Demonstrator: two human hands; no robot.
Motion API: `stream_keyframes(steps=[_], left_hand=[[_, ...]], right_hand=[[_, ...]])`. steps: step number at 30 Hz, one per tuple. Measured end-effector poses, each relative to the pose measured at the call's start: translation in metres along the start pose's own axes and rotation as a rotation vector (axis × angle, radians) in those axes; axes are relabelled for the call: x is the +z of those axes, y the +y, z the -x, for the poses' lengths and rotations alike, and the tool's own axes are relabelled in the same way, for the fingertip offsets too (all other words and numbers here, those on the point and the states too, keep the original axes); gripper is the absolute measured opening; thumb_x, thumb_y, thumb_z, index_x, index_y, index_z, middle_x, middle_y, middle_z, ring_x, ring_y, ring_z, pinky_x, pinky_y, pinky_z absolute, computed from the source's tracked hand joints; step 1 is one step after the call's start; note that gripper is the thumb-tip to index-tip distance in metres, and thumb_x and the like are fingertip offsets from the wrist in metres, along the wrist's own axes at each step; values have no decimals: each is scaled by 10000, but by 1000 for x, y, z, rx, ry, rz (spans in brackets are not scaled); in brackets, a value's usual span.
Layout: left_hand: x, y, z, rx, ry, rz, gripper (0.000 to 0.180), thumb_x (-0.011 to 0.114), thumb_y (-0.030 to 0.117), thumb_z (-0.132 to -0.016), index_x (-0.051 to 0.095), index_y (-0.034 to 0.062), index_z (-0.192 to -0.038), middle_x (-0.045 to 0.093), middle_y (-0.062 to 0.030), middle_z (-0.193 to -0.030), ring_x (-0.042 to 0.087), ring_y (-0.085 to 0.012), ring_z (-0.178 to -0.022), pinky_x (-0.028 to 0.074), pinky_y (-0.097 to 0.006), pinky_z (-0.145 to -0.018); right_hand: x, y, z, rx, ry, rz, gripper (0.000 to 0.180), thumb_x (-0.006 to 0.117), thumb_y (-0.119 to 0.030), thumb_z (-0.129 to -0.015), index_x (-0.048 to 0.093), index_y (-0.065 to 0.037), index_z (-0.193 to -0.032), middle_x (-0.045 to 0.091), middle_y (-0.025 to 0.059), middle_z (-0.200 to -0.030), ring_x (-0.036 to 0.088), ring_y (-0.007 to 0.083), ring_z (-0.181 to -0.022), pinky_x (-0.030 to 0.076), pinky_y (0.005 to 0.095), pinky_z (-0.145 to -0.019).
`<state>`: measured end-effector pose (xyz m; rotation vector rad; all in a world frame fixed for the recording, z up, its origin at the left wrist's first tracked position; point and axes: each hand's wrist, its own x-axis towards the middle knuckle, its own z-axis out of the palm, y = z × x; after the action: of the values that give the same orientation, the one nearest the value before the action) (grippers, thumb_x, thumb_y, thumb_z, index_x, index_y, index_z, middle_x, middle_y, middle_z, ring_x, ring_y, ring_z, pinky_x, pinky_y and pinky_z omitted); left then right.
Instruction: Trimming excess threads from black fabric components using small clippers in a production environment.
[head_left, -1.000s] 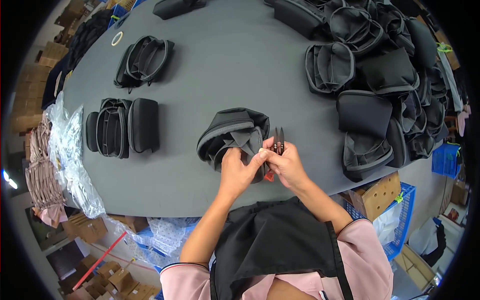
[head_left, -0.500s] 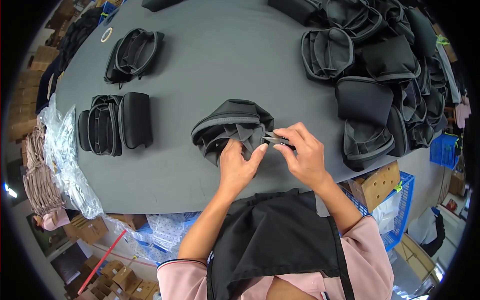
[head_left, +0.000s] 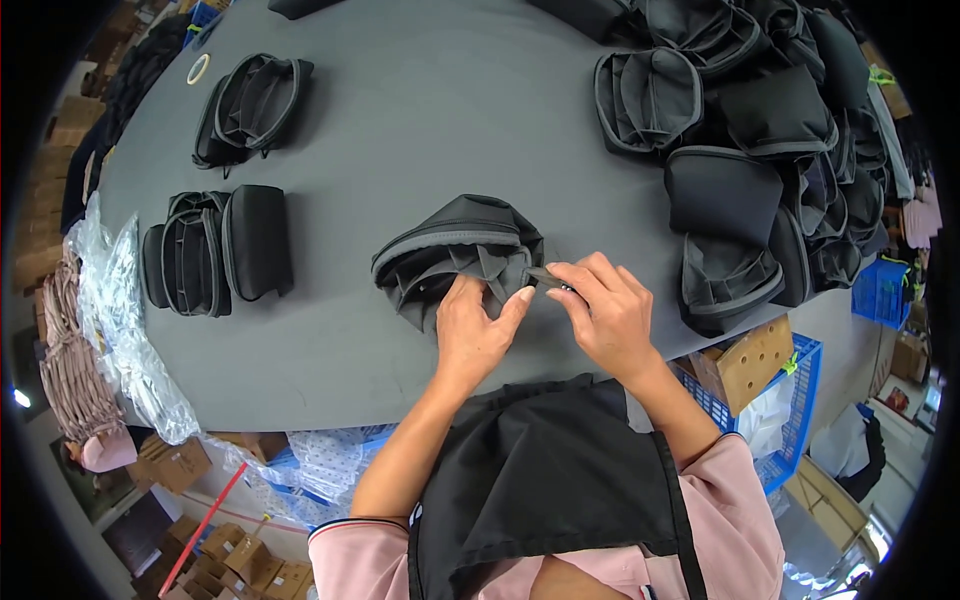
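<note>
A black fabric pouch (head_left: 455, 235) with grey edge binding lies open on the dark grey table (head_left: 370, 130), its inner dividers showing. My left hand (head_left: 476, 325) grips the pouch's near right edge, thumb outside and fingers hidden inside the opening. In my right hand (head_left: 607, 308) is a small pair of thread snips (head_left: 548, 279), held between thumb and fingers. The blades are together, and their tips meet the pouch's right edge just beyond my left thumb. Any thread at the tips is too small to make out.
More black pouches (head_left: 725, 190) are heaped on the right of the table. Others stand at the left (head_left: 205, 250) and far left (head_left: 255, 105), near a tape roll (head_left: 199, 69). Clear plastic wrap (head_left: 150, 350) hangs over the left edge. A blue crate (head_left: 800, 400) stands below the right edge.
The snips' blades, spread apart before, have come together at the pouch's edge. My left hand keeps its hold on the pouch. The whole view has shifted slightly.
</note>
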<state>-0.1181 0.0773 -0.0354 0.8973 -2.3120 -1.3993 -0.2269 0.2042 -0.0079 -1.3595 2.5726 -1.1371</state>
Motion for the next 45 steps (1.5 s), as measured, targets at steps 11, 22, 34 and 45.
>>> stream_keyframes(steps=[11,22,34,45], left_hand=[[0,1,1,-42,-44,-66,396,706,332,-723,590,-27,-844,568,-145,-768,548,-312,-700,437,-389,-634],[-1,-4,-1,-58,-76,-31,411,706,335,-715,601,-24,-884,585,-153,-793,569,-321,-722,448,-388,-653],[-1,-4,-1,-42,-69,-41,405,707,325,-708,556,-43,-785,546,-150,-725,542,-318,-670,429,-393,-608],[-4,-10,2,-52,-114,-65,406,712,308,-704,524,-50,-741,523,-153,-699,520,-314,-642,417,-386,-587]], right_hand=[[3,7,5,74,-65,-111,219,707,-61,-691,654,-60,-904,578,49,-762,542,188,-574,435,288,-514],[3,7,8,96,-26,-108,200,702,-41,-695,652,-56,-888,568,53,-723,542,182,-552,426,281,-505],[7,5,12,165,11,-180,213,700,-45,-700,643,-46,-906,570,56,-762,548,174,-561,435,271,-507],[6,7,13,114,-74,-126,202,693,-62,-705,642,-57,-901,565,57,-741,545,196,-551,430,293,-504]])
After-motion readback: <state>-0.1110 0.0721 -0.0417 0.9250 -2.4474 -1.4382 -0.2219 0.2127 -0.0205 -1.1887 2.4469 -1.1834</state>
